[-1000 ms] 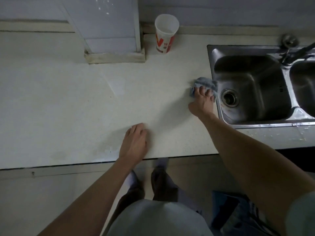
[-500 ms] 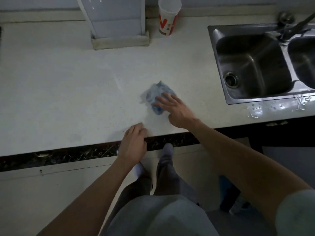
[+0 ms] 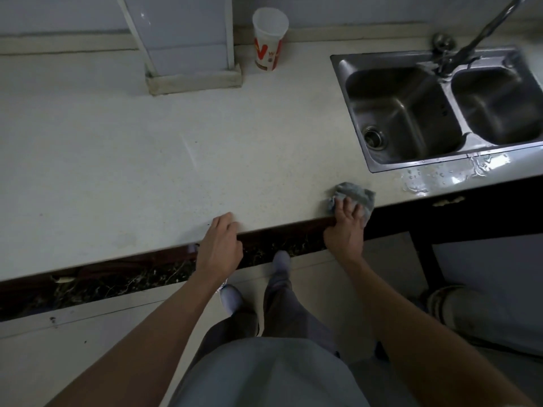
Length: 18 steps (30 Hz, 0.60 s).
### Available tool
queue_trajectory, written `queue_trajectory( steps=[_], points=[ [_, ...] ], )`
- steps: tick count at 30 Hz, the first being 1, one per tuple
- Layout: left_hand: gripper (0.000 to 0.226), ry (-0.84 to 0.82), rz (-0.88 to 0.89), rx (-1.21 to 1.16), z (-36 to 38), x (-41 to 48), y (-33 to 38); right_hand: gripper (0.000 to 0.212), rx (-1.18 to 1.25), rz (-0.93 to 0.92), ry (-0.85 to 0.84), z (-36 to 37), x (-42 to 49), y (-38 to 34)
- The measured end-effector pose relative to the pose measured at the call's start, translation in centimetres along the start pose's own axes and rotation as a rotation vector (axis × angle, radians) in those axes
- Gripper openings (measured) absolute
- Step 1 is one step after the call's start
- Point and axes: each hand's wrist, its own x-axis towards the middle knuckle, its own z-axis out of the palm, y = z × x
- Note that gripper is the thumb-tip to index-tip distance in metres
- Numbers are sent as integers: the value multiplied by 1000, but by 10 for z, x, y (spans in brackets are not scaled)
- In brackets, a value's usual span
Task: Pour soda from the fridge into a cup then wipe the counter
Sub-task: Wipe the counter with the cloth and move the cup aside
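1. At counter's (image 3: 123, 160) front edge, just below the sink (image 3: 349, 61) corner: grey cloth (image 3: 357, 196), bunched.
2. Right hand (image 3: 346, 227) presses flat on the cloth, fingers spread over it.
3. Left hand (image 3: 220, 245) rests empty, loosely curled, leftward along the same edge.
4. Water droplets (image 3: 435, 177) lie right of the cloth; I judge the right hand nearer.
5. Cup (image 3: 269, 39) stands at the back wall.

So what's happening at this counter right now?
A person is wiping the counter. The right hand presses a grey-blue cloth at the counter's front edge, just ahead of the sink. The left hand rests flat on the edge, holding nothing. A paper cup stands upright by the back wall, and water drops sit in front of the sink.
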Motion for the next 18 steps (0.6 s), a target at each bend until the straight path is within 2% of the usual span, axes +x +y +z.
queue_trajectory(
  steps=[5, 11, 13, 16, 18],
  points=[
    [36, 18, -29, -27, 0, -13, -5, 80, -28, -163, -57, 22, -31, -73],
    [38, 46, -97, -85, -1, -18, -8, 73, -27, -493, -183, 43, -64, -135],
    [40, 42, -137, -99, -2, -19, -11, 72, -16, -593, -211, 47, -69, -146],
    [39, 38, -154, -88, -4, -21, -16, 83, -15, -725, -220, 48, -65, -142],
    [39, 54, -148, -71, -5, -21, -17, 74, -36, -849, -202, 45, -54, -126]
  ],
)
